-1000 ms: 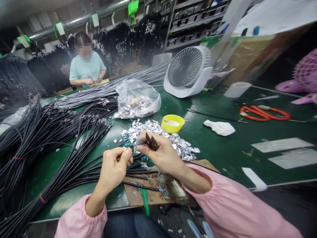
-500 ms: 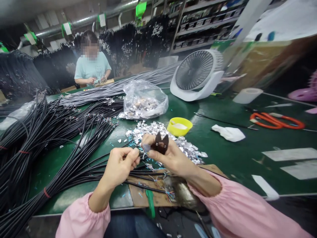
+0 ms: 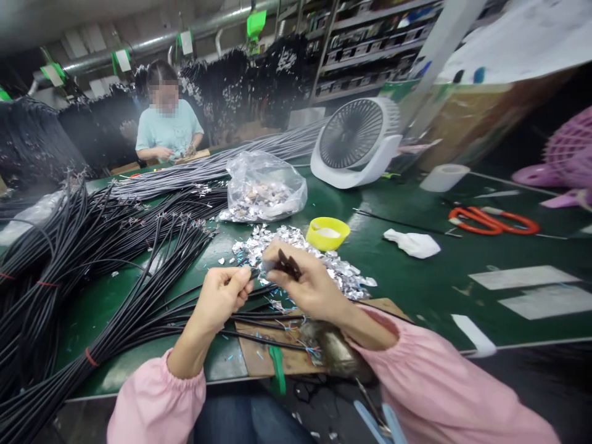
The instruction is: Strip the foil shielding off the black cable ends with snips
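My left hand is closed in a pinch round the stripped end of a black cable. Just to its right, my right hand is closed round a small dark tool with two pointed prongs; its exact kind is unclear. A greyish patch, perhaps foil, shows at the right fingertips, close to the cable end. Beneath both hands, other black cables with bared coloured wires lie over a brown board. Behind the hands spreads a heap of silver foil scraps mixed with blue bits.
Tied black cable bundles fill the left. Farther back are a clear bag of scraps, a yellow bowl and a white fan. Orange-handled scissors lie at right. A co-worker sits across the green table.
The dark tool has turned in my right hand, its prongs now seen more edge-on. Both hands stay close together at the cable end. The view has shifted slightly to the right.
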Available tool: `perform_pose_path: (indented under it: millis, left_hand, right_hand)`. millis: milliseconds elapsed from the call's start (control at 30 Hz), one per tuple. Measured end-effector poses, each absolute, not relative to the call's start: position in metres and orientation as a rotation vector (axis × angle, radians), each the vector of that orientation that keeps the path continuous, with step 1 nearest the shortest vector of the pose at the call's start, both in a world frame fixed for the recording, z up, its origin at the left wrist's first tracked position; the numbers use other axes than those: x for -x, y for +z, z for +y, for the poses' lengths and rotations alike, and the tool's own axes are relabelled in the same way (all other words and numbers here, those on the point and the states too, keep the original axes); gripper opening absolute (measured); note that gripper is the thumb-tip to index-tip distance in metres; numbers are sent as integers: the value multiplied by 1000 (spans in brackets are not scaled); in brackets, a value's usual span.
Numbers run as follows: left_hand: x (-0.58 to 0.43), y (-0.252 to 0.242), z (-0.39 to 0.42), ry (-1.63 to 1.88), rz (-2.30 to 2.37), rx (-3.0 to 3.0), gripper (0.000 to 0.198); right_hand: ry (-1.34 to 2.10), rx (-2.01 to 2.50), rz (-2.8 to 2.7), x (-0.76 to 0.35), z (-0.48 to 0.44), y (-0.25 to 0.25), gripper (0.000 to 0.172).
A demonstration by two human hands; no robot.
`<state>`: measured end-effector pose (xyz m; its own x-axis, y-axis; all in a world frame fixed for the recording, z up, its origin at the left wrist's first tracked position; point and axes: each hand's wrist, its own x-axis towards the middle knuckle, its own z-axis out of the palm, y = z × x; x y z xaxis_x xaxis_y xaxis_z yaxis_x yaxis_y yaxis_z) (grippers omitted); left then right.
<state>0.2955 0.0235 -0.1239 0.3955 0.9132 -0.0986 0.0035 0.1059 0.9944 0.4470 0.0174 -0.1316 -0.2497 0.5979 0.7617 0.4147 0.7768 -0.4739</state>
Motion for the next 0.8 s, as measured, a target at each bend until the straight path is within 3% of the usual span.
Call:
perform_pose_path:
  millis: [200,433,800]
  left_hand:
    - [-295,-129,30,830,948,-1227,59]
    - [-290,-121,22,928,909,-1155,53]
    - [-293,-124,11,1135,1101,-1460,39]
  right_hand:
    - [234,808,-2026,-455,35,-126,19]
    - [241,1012,-1415,-471,65,-108,4]
    - [318,844,-1701,-451,20,-119,13]
